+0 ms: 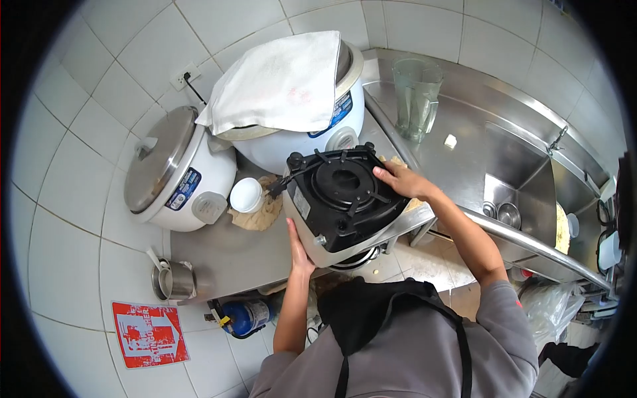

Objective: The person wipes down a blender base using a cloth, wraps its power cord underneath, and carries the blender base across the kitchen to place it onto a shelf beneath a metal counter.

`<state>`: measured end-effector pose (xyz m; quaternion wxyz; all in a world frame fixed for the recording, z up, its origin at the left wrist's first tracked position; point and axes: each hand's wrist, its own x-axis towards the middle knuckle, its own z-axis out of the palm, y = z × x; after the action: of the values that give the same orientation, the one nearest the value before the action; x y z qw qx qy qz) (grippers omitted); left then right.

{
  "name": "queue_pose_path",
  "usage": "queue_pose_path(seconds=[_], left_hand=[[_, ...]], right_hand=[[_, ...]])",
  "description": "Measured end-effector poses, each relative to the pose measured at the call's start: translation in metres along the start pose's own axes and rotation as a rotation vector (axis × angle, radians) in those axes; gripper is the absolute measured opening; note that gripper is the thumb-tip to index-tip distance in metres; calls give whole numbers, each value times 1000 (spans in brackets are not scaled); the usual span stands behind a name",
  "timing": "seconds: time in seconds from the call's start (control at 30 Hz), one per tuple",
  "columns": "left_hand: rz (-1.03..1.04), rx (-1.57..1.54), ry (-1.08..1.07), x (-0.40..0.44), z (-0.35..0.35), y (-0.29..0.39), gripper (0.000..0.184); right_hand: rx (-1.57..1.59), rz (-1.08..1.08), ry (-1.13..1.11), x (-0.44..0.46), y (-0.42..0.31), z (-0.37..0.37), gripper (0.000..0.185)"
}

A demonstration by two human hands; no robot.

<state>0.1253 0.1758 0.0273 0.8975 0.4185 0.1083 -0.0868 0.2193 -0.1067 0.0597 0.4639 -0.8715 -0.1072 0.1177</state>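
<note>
Between my two hands is a blender base (345, 192), a boxy unit with a pale body. Its black underside faces up toward me, showing a round vent and knobby feet at the corners. My left hand (300, 252) supports its lower left side, and my right hand (403, 183) grips the right edge with the thumb on the black underside. A black plug (277, 188) sticks out at its left. Beside it on the steel counter (206, 259), a white cup (246, 195) rests on a tan cloth (263, 215).
Two large rice cookers, one lidded (215, 176) and one under a white towel (279, 86), stand against the tiled wall. A clear blender jar (416, 96) is by the sink (517, 172). Metal pots (176, 280) sit at the counter's left end, above a blue cylinder (245, 317).
</note>
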Motion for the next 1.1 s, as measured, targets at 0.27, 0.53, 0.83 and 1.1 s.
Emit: queue_pose_path(seconds=[0.27,0.53,0.83,1.1], left_hand=[[158,-6,119,-32,2,-1,65],[385,203,4,-30,-77,-1,72],[680,541,250,-27,-82,0,110],[784,776,155,-8,-82,1,129]], right_hand=[[-62,-126,116,-52,-34,12,78],[99,-242,136,-41,-42,45,67],[261,-478,244,-2,10,97,66],[329,-459,316,14,39,114,83]])
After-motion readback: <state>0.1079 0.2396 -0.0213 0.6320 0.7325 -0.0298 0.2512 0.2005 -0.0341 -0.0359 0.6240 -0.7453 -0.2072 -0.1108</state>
